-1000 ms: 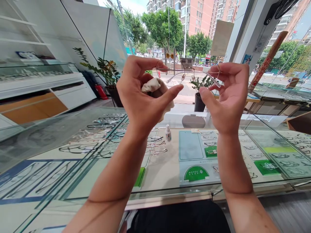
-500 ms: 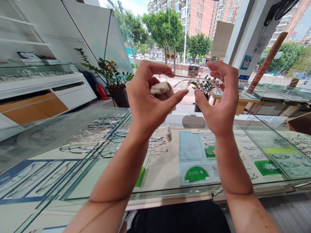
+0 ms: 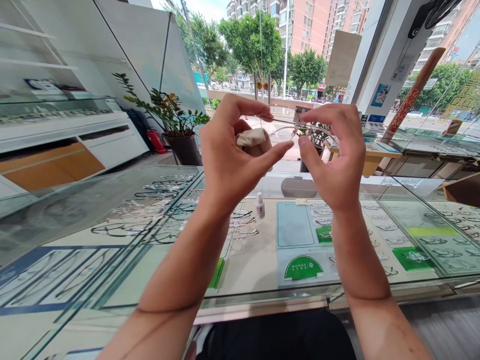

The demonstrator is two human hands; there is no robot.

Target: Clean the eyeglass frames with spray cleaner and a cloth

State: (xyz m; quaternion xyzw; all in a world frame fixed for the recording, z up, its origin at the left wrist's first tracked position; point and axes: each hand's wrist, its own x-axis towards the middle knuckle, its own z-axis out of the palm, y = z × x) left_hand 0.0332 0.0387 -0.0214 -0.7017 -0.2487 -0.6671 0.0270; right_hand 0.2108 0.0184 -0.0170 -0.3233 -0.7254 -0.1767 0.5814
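Observation:
Thin-rimmed eyeglasses [image 3: 284,120] are held up in front of me, above the glass counter. My left hand [image 3: 228,156] curls round their left side, the index finger at the rim and the thumb reaching toward the middle. A crumpled beige cloth [image 3: 255,139] is tucked in the same hand. My right hand [image 3: 336,167] is bent round the right side. Its index fingertip and thumb are near the bridge, one above the other; its other fingers are partly hidden. Exact finger contact on the clear lenses is hard to make out.
Below lies a glass display counter [image 3: 258,272] with rows of spectacle frames. A small white spray bottle [image 3: 260,206] stands beyond my forearms, and a grey glasses case [image 3: 299,187] lies farther back. Potted plants [image 3: 183,145] and a window face me.
My right index finger has moved left and down along the eyeglasses, from their right side to near the bridge. My left hand has shifted slightly right, still with the cloth.

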